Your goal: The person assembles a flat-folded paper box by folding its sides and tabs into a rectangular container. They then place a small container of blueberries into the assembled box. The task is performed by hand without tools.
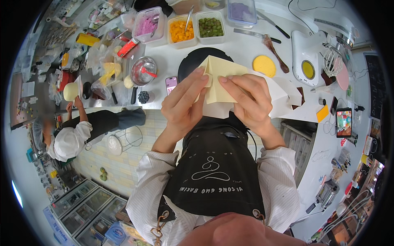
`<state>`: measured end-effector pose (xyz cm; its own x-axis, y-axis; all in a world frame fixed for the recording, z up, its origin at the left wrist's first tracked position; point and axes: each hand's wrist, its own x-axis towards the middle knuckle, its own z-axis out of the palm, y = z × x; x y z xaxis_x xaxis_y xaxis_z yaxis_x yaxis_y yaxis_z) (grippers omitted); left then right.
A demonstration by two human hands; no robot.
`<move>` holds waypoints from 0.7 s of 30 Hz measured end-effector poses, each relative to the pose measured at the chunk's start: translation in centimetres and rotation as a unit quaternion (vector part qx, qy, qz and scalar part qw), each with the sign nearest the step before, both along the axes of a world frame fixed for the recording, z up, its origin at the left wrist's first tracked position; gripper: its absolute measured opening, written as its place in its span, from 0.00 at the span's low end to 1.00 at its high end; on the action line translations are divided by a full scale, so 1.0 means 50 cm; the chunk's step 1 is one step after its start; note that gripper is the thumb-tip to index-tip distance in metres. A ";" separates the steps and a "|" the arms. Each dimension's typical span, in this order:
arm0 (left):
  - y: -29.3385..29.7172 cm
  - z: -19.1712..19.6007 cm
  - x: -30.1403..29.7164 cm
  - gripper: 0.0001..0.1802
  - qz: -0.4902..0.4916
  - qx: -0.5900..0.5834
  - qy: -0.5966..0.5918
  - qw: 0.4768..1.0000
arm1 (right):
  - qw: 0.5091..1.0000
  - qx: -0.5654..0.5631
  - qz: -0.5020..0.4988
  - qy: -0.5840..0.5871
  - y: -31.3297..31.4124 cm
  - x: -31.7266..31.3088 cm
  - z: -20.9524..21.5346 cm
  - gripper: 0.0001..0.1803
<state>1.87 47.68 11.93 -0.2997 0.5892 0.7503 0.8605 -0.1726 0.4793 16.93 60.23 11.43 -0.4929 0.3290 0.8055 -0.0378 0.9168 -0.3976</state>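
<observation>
1. Cream paper (219, 82), folded to a point at the top, is held up in front of the person's chest, above the near edge of the white tabletop (242, 47).
2. The left hand (182, 104) is closed on the paper's left side, fingers curled over the front, forefinger reaching up to the fold.
3. The right hand (248, 100) is closed on the right side, fingers pressed flat across the front of the paper.
4. Behind the paper lies a black round plate (193, 61), partly hidden.
5. Further back stand tubs of orange cubes (181, 30) and green pieces (210, 26).
6. A yellow disc (264, 65) lies to the right, beside a wooden spoon (276, 52).
7. A phone (171, 85) lies left of the hands.
8. Another person (72, 137) in white bends over the tabletop at far left.
</observation>
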 end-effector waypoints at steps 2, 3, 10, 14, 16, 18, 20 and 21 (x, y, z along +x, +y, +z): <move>0.003 0.001 0.004 0.21 -0.005 0.004 0.000 1.000 | 1.000 0.002 0.000 -0.003 0.000 0.005 0.001 0.31; 0.007 0.003 0.007 0.20 -0.007 -0.002 -0.002 1.000 | 1.000 0.012 -0.001 -0.002 0.006 0.007 -0.001 0.30; 0.015 0.009 0.038 0.16 -0.017 -0.054 -0.022 0.998 | 0.999 0.029 0.007 0.029 0.027 0.030 -0.025 0.27; 0.028 -0.002 0.049 0.13 -0.032 -0.065 -0.026 0.997 | 1.000 0.019 0.024 0.003 0.042 0.054 -0.033 0.27; 0.028 -0.006 0.056 0.12 -0.033 -0.072 -0.011 0.997 | 1.000 0.000 0.028 0.004 0.040 0.071 -0.041 0.26; 0.029 -0.014 0.072 0.12 -0.042 -0.077 0.005 0.996 | 0.999 -0.033 0.027 0.020 0.036 0.086 -0.053 0.26; 0.035 -0.017 0.088 0.12 -0.047 -0.079 0.004 0.996 | 0.999 -0.035 0.014 0.011 0.033 0.104 -0.059 0.26; 0.035 -0.019 0.093 0.12 -0.052 -0.076 0.006 0.996 | 0.999 -0.039 0.008 0.005 0.027 0.113 -0.061 0.26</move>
